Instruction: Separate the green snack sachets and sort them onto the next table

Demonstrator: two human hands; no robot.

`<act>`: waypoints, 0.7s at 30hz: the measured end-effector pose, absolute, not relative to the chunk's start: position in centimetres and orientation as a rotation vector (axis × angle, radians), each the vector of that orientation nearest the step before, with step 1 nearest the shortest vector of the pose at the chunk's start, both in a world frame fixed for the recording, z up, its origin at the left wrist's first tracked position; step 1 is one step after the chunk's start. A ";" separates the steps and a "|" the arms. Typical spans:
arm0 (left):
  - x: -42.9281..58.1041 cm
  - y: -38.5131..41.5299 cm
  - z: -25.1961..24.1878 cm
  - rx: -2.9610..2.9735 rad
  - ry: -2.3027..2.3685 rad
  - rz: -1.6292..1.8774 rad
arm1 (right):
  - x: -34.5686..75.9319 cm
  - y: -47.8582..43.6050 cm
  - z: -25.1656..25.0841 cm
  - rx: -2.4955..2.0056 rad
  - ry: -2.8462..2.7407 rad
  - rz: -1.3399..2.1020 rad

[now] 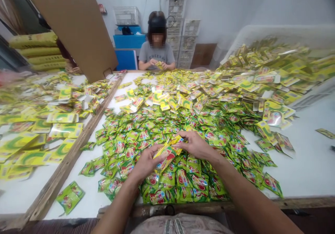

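Observation:
Over the heap of packets I hold a small yellow and green carton (167, 157) with a red picture on its face. My left hand (149, 160) grips its near left side, thumb lying across the front. At the carton's upper right end, the fingers of my right hand (195, 145) are pinched together; whether a packet is also between them is hidden. Beneath both hands spreads a thick pile of shiny green packets (183, 176) with red pictures. One loose green packet (70, 196) lies apart at the lower left.
Yellow cartons (164, 103) lie beyond the packets. A large white bin (243, 40) on the right spills more cartons. A wooden strip (75, 146) divides the table on the left, with further cartons past it. Opposite sits a person (157, 52) handling a yellow carton.

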State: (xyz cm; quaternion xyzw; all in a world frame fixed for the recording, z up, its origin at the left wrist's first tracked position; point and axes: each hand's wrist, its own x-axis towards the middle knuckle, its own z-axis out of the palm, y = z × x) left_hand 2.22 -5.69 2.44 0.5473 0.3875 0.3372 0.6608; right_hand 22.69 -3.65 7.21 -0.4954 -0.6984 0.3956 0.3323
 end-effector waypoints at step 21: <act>2.3 -6.0 2.2 0.964 0.823 0.813 | 20.6 -5.7 5.4 -1.441 -1.630 0.768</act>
